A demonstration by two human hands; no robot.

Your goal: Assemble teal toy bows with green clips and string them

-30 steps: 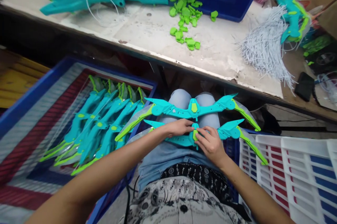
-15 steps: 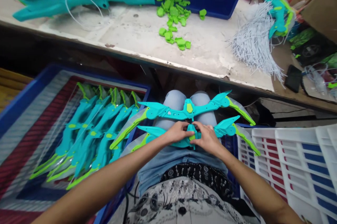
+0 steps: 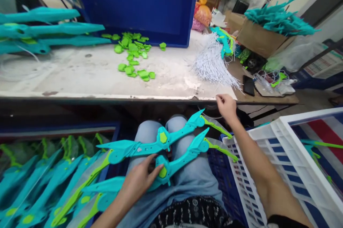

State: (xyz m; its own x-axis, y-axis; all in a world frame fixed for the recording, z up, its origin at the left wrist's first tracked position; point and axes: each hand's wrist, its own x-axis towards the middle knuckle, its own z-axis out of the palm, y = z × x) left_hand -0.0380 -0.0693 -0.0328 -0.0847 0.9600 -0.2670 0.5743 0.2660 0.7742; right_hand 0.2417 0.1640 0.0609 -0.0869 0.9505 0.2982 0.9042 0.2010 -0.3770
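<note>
Clamping left hand [image 3: 140, 176] on toy bow [image 3: 174, 165] farther from table [image 3: 93, 78].
Long axis slants, right tip toward table; beside table, right hand [image 3: 227, 108] curled, hold unclear.

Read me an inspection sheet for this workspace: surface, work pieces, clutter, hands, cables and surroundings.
Surface: pale table, stained, chipped along the front.
Work pieces: nearer teal bow and farther teal bow, both across the thighs, each with a green centre piece.
Clutter: loose green pieces before a blue bin; stacked teal bows at left.
Grips: left hand holds the nearer bow's middle; right hand curled by the table's front edge, contents unclear.
Cables: nothing seen for certain; white strings bunched on the table's right.
Surroundings: blue crate of bows at left, white slatted crate at right, cardboard box heaped with teal parts beyond.
</note>
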